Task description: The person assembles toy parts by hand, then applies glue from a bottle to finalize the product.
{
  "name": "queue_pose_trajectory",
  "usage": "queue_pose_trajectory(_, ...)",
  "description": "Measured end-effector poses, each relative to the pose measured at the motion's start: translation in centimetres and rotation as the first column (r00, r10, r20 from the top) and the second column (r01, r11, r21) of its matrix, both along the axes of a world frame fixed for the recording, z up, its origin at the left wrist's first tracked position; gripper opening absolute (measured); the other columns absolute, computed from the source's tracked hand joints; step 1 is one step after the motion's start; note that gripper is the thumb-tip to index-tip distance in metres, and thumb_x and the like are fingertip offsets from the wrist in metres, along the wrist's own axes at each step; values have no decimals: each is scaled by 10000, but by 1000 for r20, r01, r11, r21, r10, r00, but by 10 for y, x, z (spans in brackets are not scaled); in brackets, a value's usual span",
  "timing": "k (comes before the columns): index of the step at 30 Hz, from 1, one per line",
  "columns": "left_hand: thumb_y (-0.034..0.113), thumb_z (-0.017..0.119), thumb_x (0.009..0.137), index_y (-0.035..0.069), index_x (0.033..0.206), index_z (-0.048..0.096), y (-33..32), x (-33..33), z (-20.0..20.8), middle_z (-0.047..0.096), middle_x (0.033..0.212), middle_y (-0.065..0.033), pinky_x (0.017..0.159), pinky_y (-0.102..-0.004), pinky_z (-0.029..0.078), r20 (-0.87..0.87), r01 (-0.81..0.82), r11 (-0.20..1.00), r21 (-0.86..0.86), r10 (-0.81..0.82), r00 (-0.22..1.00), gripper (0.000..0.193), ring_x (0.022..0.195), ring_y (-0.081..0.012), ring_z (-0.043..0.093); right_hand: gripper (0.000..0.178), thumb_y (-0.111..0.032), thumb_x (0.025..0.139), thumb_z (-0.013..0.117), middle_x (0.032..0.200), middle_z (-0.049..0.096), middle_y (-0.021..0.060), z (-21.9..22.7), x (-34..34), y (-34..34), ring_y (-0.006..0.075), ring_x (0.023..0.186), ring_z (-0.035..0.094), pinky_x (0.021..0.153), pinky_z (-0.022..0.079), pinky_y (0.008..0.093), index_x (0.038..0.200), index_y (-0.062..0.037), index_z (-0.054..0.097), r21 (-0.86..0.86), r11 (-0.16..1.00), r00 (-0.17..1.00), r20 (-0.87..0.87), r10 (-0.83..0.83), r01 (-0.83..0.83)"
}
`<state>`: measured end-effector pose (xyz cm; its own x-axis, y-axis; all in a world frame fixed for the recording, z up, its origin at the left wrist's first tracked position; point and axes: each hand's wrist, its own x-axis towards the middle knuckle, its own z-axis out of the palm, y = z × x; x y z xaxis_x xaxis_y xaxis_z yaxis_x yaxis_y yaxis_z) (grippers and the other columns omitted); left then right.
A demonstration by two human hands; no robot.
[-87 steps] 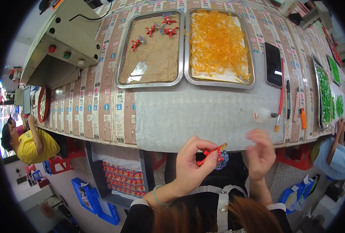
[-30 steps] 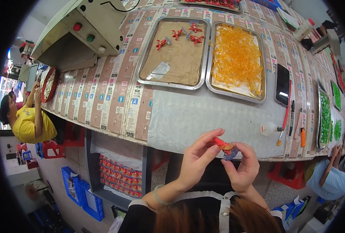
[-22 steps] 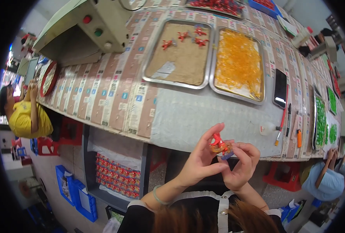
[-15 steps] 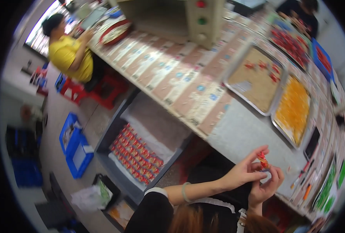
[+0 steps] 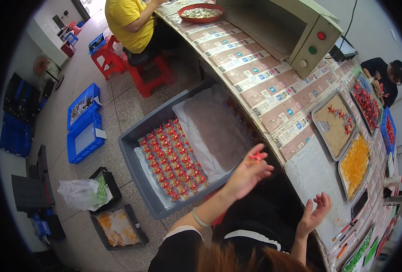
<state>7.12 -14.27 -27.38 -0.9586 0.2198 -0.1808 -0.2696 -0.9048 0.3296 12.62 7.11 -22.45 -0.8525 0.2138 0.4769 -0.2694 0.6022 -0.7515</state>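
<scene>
My left hand (image 5: 248,174) is closed with its fingertips around a small red piece (image 5: 257,156) with a bit of yellow; its exact kind is hard to make out. The hand is off the table edge, beside the right end of a large grey bin (image 5: 127,156). Inside the bin, rows of small red-and-gold pieces (image 5: 171,158) stand close together on a white sheet, with a pale cloth (image 5: 198,124) over the other part. Over the near edge of the table, my right hand (image 5: 314,214) hangs with fingers spread and slightly curled, holding nothing.
A metal tray (image 5: 325,129) with red pieces and a tray of orange pieces (image 5: 355,165) lie on the table (image 5: 259,90). A phone (image 5: 359,203) and pens (image 5: 341,233) lie nearer. A beige machine (image 5: 296,41) stands behind. Blue crates (image 5: 86,143) and red stools (image 5: 151,77) are on the floor.
My hands were together over the table around the small red piece; now they are apart. My left hand has carried it leftward toward the grey bin, and my right hand has let go.
</scene>
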Motion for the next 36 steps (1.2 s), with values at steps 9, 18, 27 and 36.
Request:
queue_pose_trajectory(9, 115, 555, 797, 151, 1276, 225, -116, -15, -90, 504, 984, -59, 688, -287, 456, 199, -194, 940, -282, 255, 946, 583, 810, -191, 547, 389, 31, 688, 562, 1031, 429, 141, -21, -46, -21, 233, 879, 443, 722, 380, 303, 1060, 1, 452, 198, 976, 995, 11, 95, -96)
queue_pose_trajectory(18, 129, 605, 756, 93, 1292, 177, -138, -79, -98, 502, 888, -43, 573, -245, 451, 188, -133, 773, -620, 311, 932, 687, 660, -136, 528, 385, 4, 708, 564, 1052, 419, 146, -36, -79, -18, 251, 936, 436, 768, 374, 313, 1074, -6, 444, 201, 971, 992, 60, 115, -125)
queue_pose_trajectory(27, 163, 617, 725, 63, 1070, 458, -160, -184, -157, 559, 849, -18, 569, -239, 437, 54, -76, 396, -915, 306, 951, 393, 695, -117, 553, 406, -59, 685, 594, 1077, 426, 160, -40, -101, -33, 315, 1043, 386, 910, 287, 363, 1060, 2, 451, 443, 880, 982, 148, 121, -175)
queue_pose_trajectory(36, 126, 607, 684, 53, 1035, 470, -175, -262, -201, 576, 905, -145, 712, -365, 447, -292, -223, -306, -926, 204, 934, 385, 856, -308, 555, 441, -117, 640, 628, 1052, 449, 160, -43, -110, -38, 323, 1032, 390, 899, 273, 399, 1032, -9, 457, 421, 884, 973, 188, 137, -206)
